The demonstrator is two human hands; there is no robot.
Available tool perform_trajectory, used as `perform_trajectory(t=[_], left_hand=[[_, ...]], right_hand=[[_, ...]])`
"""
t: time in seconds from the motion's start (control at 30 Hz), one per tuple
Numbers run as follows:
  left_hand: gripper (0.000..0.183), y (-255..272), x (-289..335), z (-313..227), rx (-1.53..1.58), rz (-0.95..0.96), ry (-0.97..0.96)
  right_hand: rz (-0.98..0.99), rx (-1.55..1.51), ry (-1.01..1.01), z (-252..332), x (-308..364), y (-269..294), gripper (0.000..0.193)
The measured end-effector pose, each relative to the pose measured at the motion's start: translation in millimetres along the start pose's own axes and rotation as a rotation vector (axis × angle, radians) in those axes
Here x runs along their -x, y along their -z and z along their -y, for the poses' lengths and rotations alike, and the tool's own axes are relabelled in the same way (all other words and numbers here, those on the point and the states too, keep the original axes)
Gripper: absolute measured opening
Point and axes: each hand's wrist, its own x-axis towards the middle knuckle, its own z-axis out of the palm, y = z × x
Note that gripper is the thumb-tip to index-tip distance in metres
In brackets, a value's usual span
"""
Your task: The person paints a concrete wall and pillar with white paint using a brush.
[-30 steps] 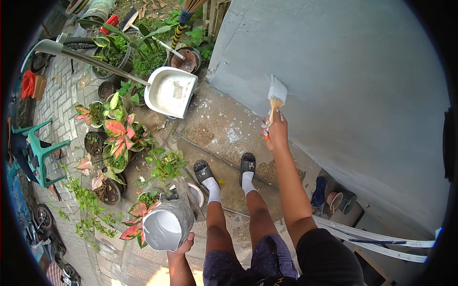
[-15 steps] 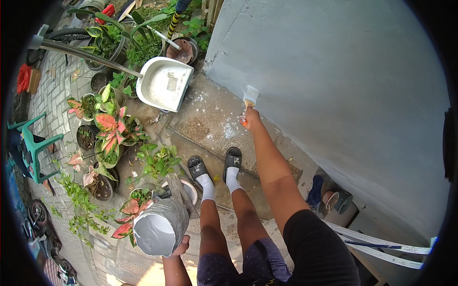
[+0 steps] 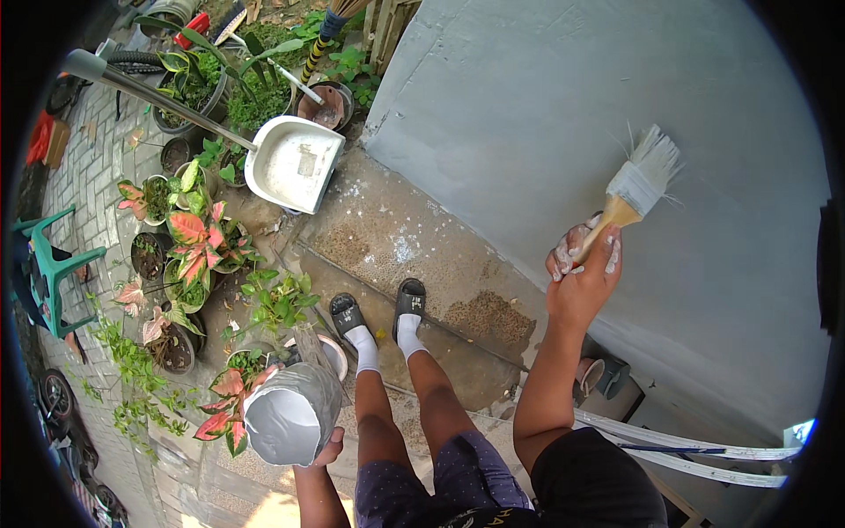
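My right hand (image 3: 588, 264) is closed round the wooden handle of a wide paintbrush (image 3: 641, 180). White paint smears its fingers, and the pale bristles fan out in front of the grey wall (image 3: 704, 290); I cannot tell whether they touch it. Low on the left, my left hand (image 3: 329, 447) grips a paint-smeared grey container (image 3: 295, 418) by its near side. Light grey paint shows inside the container, whose mouth tilts toward me. Most of the left fingers are hidden behind it.
A long-handled white dustpan (image 3: 295, 167) stands beside potted plants (image 3: 198, 242) on the left. Paint spots mark the concrete floor (image 3: 396, 233) along the wall. White strips (image 3: 687, 453) and small pots (image 3: 588, 377) lie at lower right. A green plastic chair (image 3: 55, 268) is far left.
My right hand has brought the brush from the wall's lower edge up and to the right, closer to me, with the elbow bent. The left hand and container have barely moved.
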Motion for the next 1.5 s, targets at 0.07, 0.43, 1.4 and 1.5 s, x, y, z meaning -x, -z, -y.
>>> perform_trajectory(t=[0.07,0.43,1.4,1.5], left_hand=[[0.108,-1.4,5.6,12.6,-0.018,-0.008,0.003],[0.096,-15.2,10.9,25.8,-0.008,-0.055,0.029],[0.086,-12.7,-18.3,-29.1,0.033,0.022,-0.052],[0.087,-10.1,-9.2,-7.4,0.013,-0.032,0.006]], right_hand=[[-0.106,-0.064,0.323,2.0,-5.5,-2.3,0.027],[0.039,0.279,-0.559,-257.4,-66.4,-10.3,0.033],[-0.139,0.029,-0.115,-107.6,-35.2,-32.7,0.030],[-0.064,0.117,-0.350,-232.6,-52.9,-41.0,0.029]])
